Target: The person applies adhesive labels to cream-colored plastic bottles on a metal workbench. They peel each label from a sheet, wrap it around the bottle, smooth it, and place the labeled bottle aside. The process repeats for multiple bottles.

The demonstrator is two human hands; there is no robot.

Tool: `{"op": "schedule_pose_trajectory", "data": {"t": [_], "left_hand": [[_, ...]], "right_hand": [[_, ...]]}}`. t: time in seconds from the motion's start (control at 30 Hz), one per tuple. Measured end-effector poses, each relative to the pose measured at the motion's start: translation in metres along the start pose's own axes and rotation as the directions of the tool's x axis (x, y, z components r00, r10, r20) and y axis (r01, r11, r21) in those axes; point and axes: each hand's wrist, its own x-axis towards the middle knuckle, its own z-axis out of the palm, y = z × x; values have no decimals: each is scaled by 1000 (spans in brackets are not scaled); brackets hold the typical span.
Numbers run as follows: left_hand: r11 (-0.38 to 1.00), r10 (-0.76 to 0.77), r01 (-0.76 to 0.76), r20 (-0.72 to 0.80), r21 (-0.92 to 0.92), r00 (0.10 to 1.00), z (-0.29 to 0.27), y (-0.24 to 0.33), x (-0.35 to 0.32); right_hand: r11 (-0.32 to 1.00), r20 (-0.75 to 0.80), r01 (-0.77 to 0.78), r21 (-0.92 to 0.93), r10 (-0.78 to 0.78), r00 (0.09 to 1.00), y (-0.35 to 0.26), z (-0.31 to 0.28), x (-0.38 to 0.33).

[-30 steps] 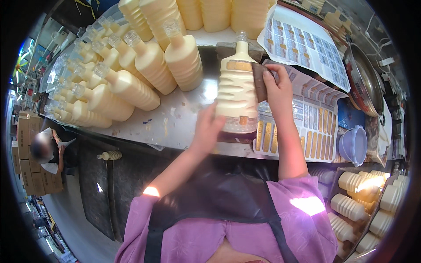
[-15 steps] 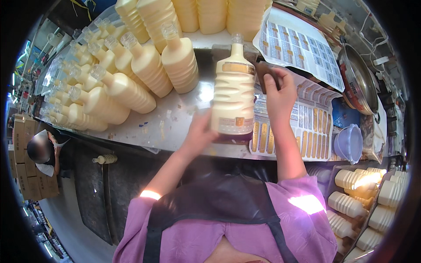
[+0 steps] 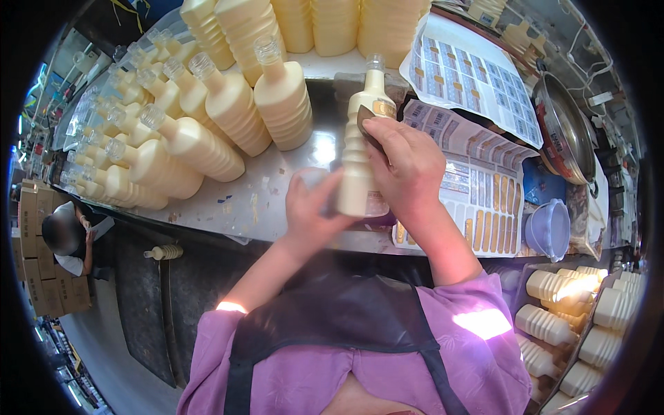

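A cream plastic bottle (image 3: 356,155) with a clear neck and ribbed sides is in front of me at the worktable's edge. A gold label (image 3: 384,108) shows on its upper part. My right hand (image 3: 408,162) is closed on a dark, flat scraper (image 3: 368,130), which lies against the bottle just below the shoulder. This hand covers much of the bottle's right side. My left hand (image 3: 311,207) is at the bottle's lower left, its thumb and fingers bent against the bottle near the base; motion blurs the fingers.
Many similar bottles (image 3: 232,107) crowd the table's left and back. Label sheets (image 3: 494,200) lie to the right, with another stack (image 3: 477,72) behind them. Beyond are a lavender bucket (image 3: 548,228) and a metal pan (image 3: 564,131). Crated bottles (image 3: 546,321) are at lower right; a person (image 3: 69,238) is far left.
The bottle has turned, showing a narrower side. My right hand has brought the scraper from beside the bottle onto it. My left hand has shifted slightly at the base.
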Motion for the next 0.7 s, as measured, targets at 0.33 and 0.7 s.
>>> {"op": "schedule_pose_trajectory", "data": {"t": [0.33, 0.7], "left_hand": [[976, -89, 99, 62, -195, 994, 9, 5, 0], [995, -96, 95, 96, 12, 991, 23, 17, 11]], "right_hand": [[233, 481, -804, 547, 699, 529, 34, -31, -10], [199, 730, -923, 330, 566, 383, 38, -43, -48]]}}
